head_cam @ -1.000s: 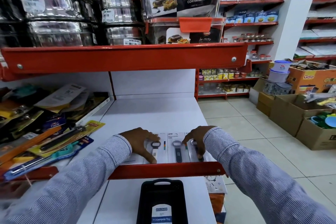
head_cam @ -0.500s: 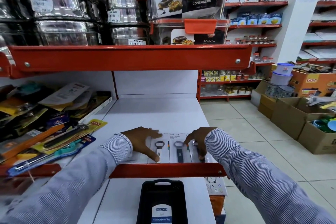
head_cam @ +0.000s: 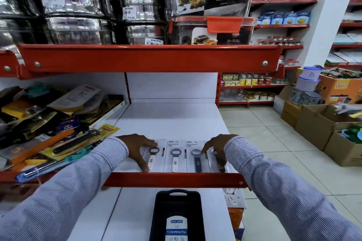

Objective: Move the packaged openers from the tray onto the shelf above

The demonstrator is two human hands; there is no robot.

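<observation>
The left hand [head_cam: 139, 151] is laid flat, fingers spread, on the leftmost carded white-handled bottle opener [head_cam: 152, 157]; the right hand [head_cam: 215, 149] is likewise spread on the rightmost card. Four packaged openers [head_cam: 175, 159] are lined along the white shelf's [head_cam: 172, 123] red front edge. The empty black plastic tray [head_cam: 177, 209] is seen below.

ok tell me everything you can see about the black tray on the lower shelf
The black tray looks like matte plastic, rectangular, with a raised rim and a slot handle cut into its far end. It lies flat on the white lower shelf, below the red shelf edge, its long side pointing away from the person. A white and blue label reading "Multipurpose Tray" sits on its near part. What shows of it holds no openers; neither hand touches it.
</observation>
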